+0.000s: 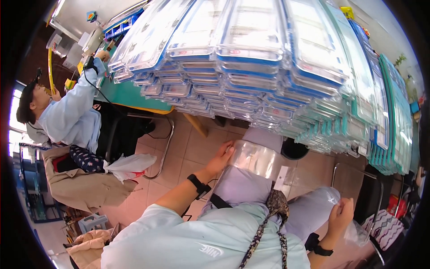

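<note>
Across my raised thigh lies a clear, shiny plastic package (257, 159), curved and reflecting light, with a small white tag (282, 178) near its right end. My left hand (220, 158) holds its left edge, fingertips closed against it. Out to the right, over my other leg, my right hand (341, 214) is closed, fingers curled together. Thin clear plastic film (356, 234) shows just below it, and what the fingers pinch looks like this film, though most is hidden. Ahead, tall stacks of clear blister packs (251, 49) with blue edges reach over my knees.
Green-edged packs (394, 121) stand at the right. Beneath the stacks sits a dark round bin (294, 149). A co-worker (67, 112) in light blue sits left at a green table (134, 96). A coat (85, 186) and white bag (130, 167) hang from a chair there.
</note>
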The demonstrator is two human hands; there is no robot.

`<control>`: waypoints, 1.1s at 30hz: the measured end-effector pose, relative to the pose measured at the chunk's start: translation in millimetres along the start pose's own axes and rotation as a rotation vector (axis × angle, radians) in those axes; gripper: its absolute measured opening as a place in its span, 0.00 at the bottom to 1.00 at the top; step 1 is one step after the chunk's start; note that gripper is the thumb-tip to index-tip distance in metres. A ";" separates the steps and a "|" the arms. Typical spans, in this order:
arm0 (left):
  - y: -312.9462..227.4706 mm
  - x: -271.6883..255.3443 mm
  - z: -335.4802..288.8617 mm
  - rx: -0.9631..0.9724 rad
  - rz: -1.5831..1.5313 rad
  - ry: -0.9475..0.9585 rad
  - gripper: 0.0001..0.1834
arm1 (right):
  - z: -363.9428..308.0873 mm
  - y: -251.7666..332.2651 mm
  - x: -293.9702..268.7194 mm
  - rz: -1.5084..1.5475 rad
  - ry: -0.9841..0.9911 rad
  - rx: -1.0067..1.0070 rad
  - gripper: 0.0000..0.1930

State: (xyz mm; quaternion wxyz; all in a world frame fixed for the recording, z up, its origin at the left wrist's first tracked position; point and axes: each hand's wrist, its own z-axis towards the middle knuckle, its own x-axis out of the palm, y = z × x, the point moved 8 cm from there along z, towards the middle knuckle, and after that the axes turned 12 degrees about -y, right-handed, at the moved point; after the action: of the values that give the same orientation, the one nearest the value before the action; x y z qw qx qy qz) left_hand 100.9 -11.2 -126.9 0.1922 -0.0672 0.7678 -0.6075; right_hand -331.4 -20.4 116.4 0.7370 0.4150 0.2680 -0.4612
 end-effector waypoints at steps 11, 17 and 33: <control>-245.0 70.0 -71.4 0.753 0.295 0.249 0.34 | 39.4 116.5 -37.5 -0.145 0.226 -0.472 0.07; -319.9 128.4 -153.3 0.978 0.130 0.551 0.31 | 24.6 177.7 -55.6 0.017 0.121 -0.662 0.08; -338.9 4.8 -130.3 0.675 0.478 0.436 0.07 | 37.8 90.6 -155.6 0.472 0.222 -0.088 0.06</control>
State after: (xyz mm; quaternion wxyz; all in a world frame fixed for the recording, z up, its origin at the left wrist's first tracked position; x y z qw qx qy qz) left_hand 3.1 19.7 221.5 0.1722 0.3070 0.5435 -0.7620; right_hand -316.2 39.2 289.8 0.8077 0.4816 0.2628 -0.2158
